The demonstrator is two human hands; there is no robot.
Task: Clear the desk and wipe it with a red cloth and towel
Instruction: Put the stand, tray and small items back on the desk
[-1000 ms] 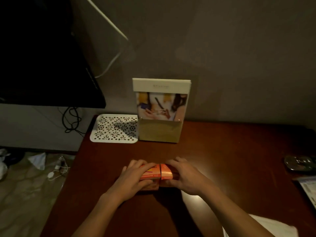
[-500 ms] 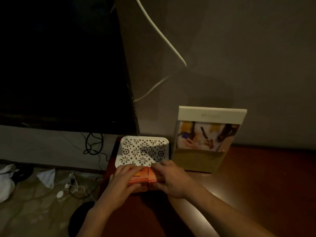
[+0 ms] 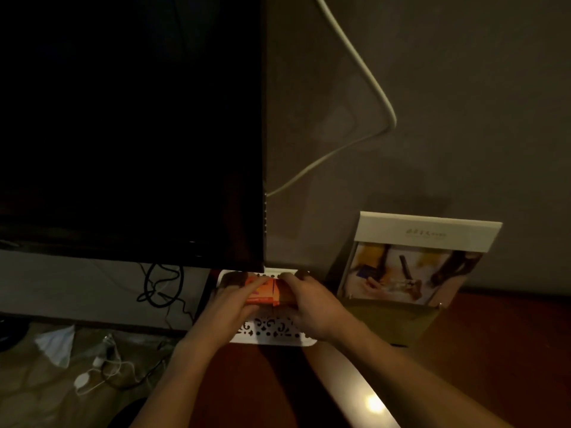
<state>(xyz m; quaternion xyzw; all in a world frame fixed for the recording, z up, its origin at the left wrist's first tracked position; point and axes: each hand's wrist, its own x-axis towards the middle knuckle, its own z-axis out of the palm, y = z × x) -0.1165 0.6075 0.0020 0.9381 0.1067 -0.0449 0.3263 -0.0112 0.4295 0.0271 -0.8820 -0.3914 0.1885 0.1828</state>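
head view: both hands, left (image 3: 230, 299) and right (image 3: 312, 307), grip orange boxes (image 3: 268, 292) between them over white tray (image 3: 272, 330).

We're in what looks like a hotel room or a bedroom at home, dimly lit. Up and to the left of the left hand (image 3: 228, 307) hangs a big dark television (image 3: 133, 128) against a plain grey wall (image 3: 448, 103), a white cable (image 3: 364, 72) trailing down beside it. Just right of the right hand (image 3: 312, 307) a menu-style card stand (image 3: 411, 267) leans at the wall on a polished red-brown desk (image 3: 494, 366). Under both hands sits a white pierced tray (image 3: 272, 333). Down to the left we see a patterned floor (image 3: 37, 390) with loose black cords (image 3: 160, 288), a charger lead (image 3: 99, 369) and crumpled tissue (image 3: 58, 341).
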